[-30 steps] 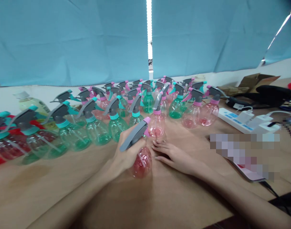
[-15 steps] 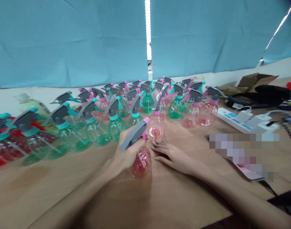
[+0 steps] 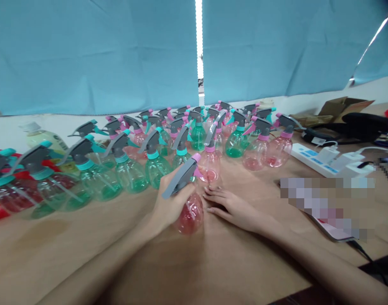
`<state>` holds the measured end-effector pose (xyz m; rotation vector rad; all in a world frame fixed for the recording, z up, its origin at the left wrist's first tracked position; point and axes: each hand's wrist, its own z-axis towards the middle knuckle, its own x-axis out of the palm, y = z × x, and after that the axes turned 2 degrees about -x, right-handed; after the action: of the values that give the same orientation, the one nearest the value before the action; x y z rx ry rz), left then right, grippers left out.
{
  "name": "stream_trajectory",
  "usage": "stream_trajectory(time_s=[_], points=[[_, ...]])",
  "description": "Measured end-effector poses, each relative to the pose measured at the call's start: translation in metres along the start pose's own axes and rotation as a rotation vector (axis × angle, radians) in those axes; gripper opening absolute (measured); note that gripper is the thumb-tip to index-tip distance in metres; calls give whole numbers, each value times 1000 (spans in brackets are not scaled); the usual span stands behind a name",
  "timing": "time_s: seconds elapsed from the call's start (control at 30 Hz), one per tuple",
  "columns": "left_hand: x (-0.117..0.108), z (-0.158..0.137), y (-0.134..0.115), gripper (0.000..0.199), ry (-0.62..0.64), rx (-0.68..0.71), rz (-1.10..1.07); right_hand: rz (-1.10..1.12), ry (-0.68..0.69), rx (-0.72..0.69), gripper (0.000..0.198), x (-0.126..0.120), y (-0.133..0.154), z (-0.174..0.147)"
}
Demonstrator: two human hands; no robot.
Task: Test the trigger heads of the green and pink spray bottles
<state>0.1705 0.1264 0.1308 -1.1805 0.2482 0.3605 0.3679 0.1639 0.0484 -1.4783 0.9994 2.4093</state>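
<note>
Left hand (image 3: 169, 205) grips a pink spray bottle (image 3: 191, 215) round its neck, frame centre; right hand (image 3: 232, 208) lies loosely spread beside it. Seemingly a holding step; the next move calls for steadiness.

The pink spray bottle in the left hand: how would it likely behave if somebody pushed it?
The pink spray bottle would probably tip rather easily, as its grey trigger head overhangs a rounded body. Its glossy, clear wall suggests smooth plastic, perhaps slightly slippery. The left hand, wrapped below that head, likely steadies it.
</note>
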Motion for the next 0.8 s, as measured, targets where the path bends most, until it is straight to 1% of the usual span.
stream_trajectory(time_s=[0.23, 0.43, 0.53, 0.63, 0.8], points=[[0, 1, 0, 2, 5, 19, 24, 6, -14, -2, 42, 0, 1, 0], [0, 1, -3, 4, 19, 14, 15, -6, 2, -5, 43, -1, 0, 1], [0, 1, -5, 5, 8, -1, 17, 9, -18, -14, 43, 0, 0, 1], [0, 3, -7, 4, 22, -18, 15, 24, -31, -23, 42, 0, 0, 1], [-2, 6, -8, 6, 12, 22, 22, 19, -19, -28, 40, -1, 1, 0]])
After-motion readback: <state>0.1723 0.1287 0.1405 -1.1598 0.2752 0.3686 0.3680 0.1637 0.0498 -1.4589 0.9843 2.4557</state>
